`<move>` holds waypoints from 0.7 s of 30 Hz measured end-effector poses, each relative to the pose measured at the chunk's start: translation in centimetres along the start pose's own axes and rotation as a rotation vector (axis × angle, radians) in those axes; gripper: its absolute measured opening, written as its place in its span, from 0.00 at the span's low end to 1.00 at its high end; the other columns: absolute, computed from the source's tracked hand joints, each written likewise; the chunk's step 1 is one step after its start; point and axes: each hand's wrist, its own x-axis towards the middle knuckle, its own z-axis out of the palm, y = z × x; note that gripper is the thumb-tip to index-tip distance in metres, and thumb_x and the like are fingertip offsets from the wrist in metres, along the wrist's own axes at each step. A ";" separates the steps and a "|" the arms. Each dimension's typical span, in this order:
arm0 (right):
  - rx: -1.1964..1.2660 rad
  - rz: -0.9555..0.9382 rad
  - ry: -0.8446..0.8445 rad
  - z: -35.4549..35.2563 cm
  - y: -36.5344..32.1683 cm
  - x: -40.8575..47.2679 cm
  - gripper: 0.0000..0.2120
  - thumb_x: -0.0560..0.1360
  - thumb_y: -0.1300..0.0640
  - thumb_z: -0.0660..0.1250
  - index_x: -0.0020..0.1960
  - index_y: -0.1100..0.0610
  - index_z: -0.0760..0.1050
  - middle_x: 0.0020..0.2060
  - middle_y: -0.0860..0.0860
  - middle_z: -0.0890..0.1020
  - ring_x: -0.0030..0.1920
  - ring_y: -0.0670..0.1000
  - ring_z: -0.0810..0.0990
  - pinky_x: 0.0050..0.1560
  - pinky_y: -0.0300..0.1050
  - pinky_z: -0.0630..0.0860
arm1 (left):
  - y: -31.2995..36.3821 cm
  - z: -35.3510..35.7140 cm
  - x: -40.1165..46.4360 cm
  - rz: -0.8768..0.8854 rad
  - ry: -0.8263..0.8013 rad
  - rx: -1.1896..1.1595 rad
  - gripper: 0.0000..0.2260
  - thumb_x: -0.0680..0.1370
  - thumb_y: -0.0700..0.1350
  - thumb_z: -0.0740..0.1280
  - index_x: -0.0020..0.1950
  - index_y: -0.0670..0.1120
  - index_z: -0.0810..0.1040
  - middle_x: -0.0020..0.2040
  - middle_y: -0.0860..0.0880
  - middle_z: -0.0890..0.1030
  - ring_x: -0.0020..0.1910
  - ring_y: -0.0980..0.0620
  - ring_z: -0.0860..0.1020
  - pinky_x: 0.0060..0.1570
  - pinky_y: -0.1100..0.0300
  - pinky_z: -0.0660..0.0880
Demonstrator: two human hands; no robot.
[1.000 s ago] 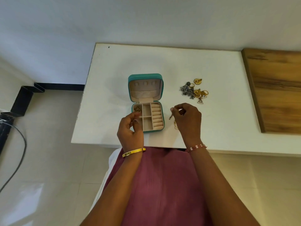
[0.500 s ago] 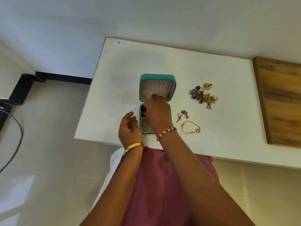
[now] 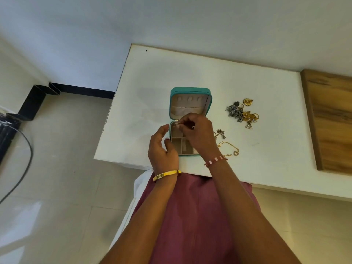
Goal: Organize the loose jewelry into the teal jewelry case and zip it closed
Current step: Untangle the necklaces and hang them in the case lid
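Note:
The teal jewelry case point(image 3: 190, 91) lies open on the white table point(image 3: 209, 73), lid up, beige compartments showing. My right hand point(image 3: 198, 134) reaches across the tray and pinches a small silvery piece point(image 3: 176, 123) over the far-left compartment. My left hand point(image 3: 161, 147) rests by the case's left side with fingers loosely curled, holding nothing. A heap of silver and gold pieces point(image 3: 242, 114) lies to the right of the case. A small pendant point(image 3: 221, 133) and a gold chain point(image 3: 229, 148) lie nearer, right of my right wrist.
A wooden board point(image 3: 331, 122) covers the table's right end. The table's near edge runs just under my wrists. To the left is tiled floor with a black cable point(image 3: 24, 162) and a dark object at the frame edge.
My right hand crossed from right of the case to over its tray, now pinching a small piece at the far-left compartment. The pendant and gold chain now lie uncovered. The camera view shifted left.

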 end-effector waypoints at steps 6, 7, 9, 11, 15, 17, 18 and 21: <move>0.309 0.075 -0.037 -3.4 -1.2 -2.2 0.05 0.71 0.66 0.68 0.45 0.60 0.80 0.37 0.53 0.82 0.34 0.48 0.80 0.42 0.38 0.78 | 1.6 0.3 -0.4 0.073 -0.200 -0.016 0.15 0.77 0.36 0.60 0.62 0.45 0.75 0.60 0.47 0.79 0.57 0.53 0.76 0.58 0.69 0.70; 0.319 0.076 -0.044 -3.9 -1.4 -2.6 0.06 0.71 0.67 0.68 0.47 0.60 0.80 0.37 0.53 0.82 0.35 0.47 0.80 0.42 0.34 0.78 | 1.9 0.4 -0.5 0.067 -0.226 -0.007 0.14 0.77 0.37 0.61 0.62 0.44 0.75 0.58 0.48 0.79 0.55 0.53 0.76 0.54 0.74 0.70; 0.343 0.076 -0.049 -5.0 -1.6 -3.2 0.07 0.71 0.67 0.67 0.47 0.61 0.81 0.38 0.53 0.82 0.36 0.45 0.80 0.41 0.30 0.77 | 2.5 0.5 -0.7 0.065 -0.272 0.007 0.13 0.77 0.38 0.61 0.61 0.43 0.76 0.53 0.51 0.78 0.49 0.56 0.76 0.44 0.83 0.68; 0.368 0.083 -0.023 -6.0 -1.5 -3.7 0.08 0.70 0.69 0.67 0.46 0.60 0.81 0.38 0.53 0.82 0.37 0.46 0.81 0.44 0.33 0.78 | 3.0 0.8 -0.8 0.061 -0.331 0.012 0.12 0.76 0.38 0.63 0.59 0.42 0.77 0.48 0.51 0.78 0.45 0.56 0.76 0.41 0.81 0.70; 0.427 0.116 0.061 -8.0 -0.6 -4.4 0.10 0.70 0.70 0.67 0.44 0.57 0.80 0.37 0.51 0.82 0.38 0.47 0.81 0.45 0.36 0.79 | 3.9 2.0 -1.4 -0.052 -0.489 -0.090 0.10 0.75 0.37 0.65 0.56 0.40 0.78 0.42 0.49 0.80 0.36 0.62 0.79 0.39 0.76 0.74; 0.481 0.147 0.119 -9.1 0.3 -4.5 0.11 0.70 0.71 0.67 0.43 0.55 0.80 0.36 0.50 0.82 0.37 0.47 0.80 0.45 0.38 0.79 | 4.2 2.8 -1.7 -0.131 -0.560 -0.147 0.10 0.75 0.35 0.63 0.56 0.38 0.78 0.37 0.49 0.79 0.29 0.63 0.79 0.35 0.74 0.75; 0.505 0.167 0.162 -9.6 0.9 -4.4 0.12 0.70 0.71 0.67 0.42 0.55 0.80 0.36 0.50 0.82 0.37 0.47 0.80 0.45 0.39 0.79 | 4.3 3.3 -1.8 -0.162 -0.578 -0.155 0.10 0.75 0.35 0.63 0.55 0.38 0.78 0.36 0.49 0.78 0.27 0.63 0.79 0.33 0.73 0.76; 0.596 0.230 0.290 -10.9 3.0 -4.1 0.10 0.70 0.72 0.66 0.45 0.59 0.80 0.37 0.52 0.81 0.38 0.47 0.80 0.44 0.39 0.80 | 4.5 5.1 -1.7 -0.243 -0.591 -0.162 0.09 0.75 0.34 0.63 0.54 0.35 0.78 0.33 0.47 0.77 0.23 0.61 0.77 0.32 0.68 0.78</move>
